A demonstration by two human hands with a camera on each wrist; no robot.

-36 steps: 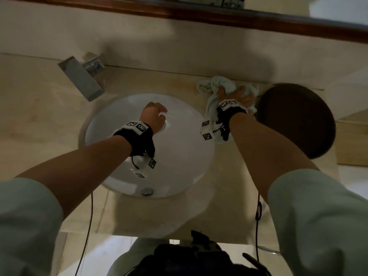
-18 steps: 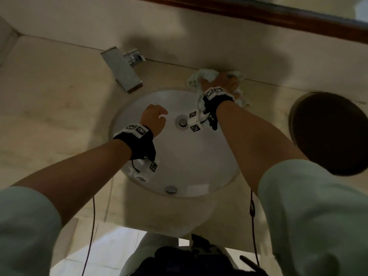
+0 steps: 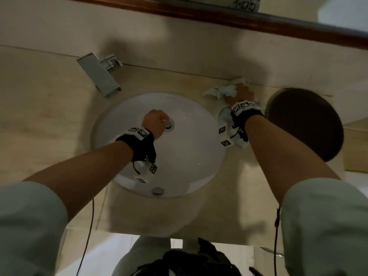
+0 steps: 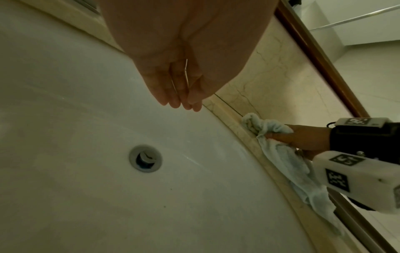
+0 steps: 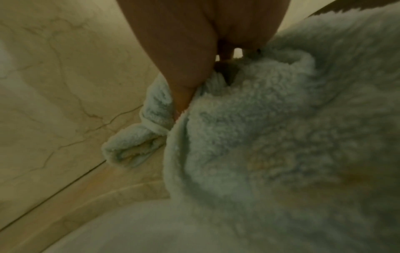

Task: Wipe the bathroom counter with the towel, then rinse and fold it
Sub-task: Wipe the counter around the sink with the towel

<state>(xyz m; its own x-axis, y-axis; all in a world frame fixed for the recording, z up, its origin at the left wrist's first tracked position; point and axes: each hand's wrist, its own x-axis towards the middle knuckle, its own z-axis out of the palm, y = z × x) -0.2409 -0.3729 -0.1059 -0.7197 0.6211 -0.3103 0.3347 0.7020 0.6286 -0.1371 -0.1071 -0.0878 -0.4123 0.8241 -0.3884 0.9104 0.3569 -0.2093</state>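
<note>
Right hand (image 3: 240,94) grips towel (image 3: 223,92); left hand (image 3: 154,124) fisted.

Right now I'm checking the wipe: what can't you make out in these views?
- Counter under the towel: covered, all views.
- Right hand fingertips: buried in the towel, right wrist view.
- Dark round thing: too dim to identify, head view.
</note>
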